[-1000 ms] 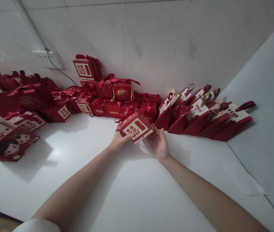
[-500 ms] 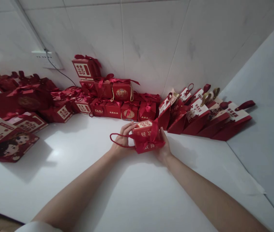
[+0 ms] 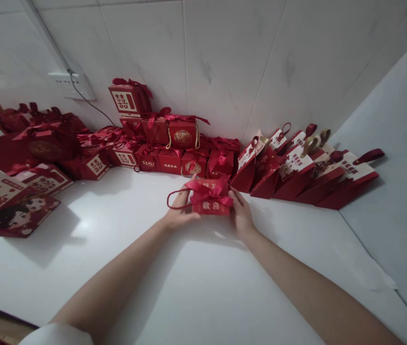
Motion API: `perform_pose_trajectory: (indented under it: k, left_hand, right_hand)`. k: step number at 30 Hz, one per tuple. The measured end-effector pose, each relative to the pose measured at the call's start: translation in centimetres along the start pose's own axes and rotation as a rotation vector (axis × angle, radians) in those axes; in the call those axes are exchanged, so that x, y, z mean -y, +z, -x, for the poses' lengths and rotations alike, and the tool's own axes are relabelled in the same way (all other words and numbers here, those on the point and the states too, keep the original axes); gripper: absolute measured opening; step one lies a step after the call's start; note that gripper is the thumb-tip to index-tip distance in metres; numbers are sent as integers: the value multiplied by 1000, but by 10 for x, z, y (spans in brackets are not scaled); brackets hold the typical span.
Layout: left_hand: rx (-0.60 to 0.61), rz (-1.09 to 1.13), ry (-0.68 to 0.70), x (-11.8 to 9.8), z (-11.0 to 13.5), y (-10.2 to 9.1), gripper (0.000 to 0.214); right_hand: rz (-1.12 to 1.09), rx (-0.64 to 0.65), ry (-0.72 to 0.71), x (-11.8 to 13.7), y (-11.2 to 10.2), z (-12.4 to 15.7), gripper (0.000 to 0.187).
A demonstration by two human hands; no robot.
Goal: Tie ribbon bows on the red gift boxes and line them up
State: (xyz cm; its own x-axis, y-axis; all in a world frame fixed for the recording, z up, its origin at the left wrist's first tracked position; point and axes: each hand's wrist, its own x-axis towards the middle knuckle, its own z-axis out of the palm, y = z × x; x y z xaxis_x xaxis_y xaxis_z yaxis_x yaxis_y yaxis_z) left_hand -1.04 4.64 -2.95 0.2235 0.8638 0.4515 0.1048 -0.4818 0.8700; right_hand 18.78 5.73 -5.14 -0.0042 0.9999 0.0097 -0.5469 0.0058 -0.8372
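Between my two hands is a small red gift box with a pink-red ribbon bow across its top and pale lettering. A twisted red cord handle loops out from its left side, over my left hand. That hand grips the box's left side, thumb near the front edge. On the opposite side my right hand presses its fingers against the box. The box is low over the white table, close in front of the row of boxes; whether its base touches the table is hidden.
Stacked red gift boxes line the tiled wall, with one box on top. Leaning triangular red boxes with ribbon loops fill the right corner. At left lie more boxes, including one with cartoon figures. A socket trails a dark cable.
The gift box has turned from tilted to nearly level, its ribboned top now facing up. Both hands turned with it, and it shifted slightly left. The view moved a little.
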Motion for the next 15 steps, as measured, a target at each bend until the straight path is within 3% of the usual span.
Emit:
perform_pose_trajectory:
  k: [4, 9, 12, 15]
  left_hand:
    - [-260, 583, -353, 7, -9, -3, 67]
    - [-597, 780, -632, 15, -27, -23, 21]
    - [-546, 795, -760, 8, -37, -41, 25]
    - [-499, 812, -821, -13, -49, -61, 30]
  right_hand:
    - [58, -40, -15, 1, -1, -5, 27]
    - [-68, 0, 92, 17, -2, -7, 14]
    - [-159, 67, 143, 40, 1, -7, 9]
    - [-259, 145, 212, 68, 5, -7, 3]
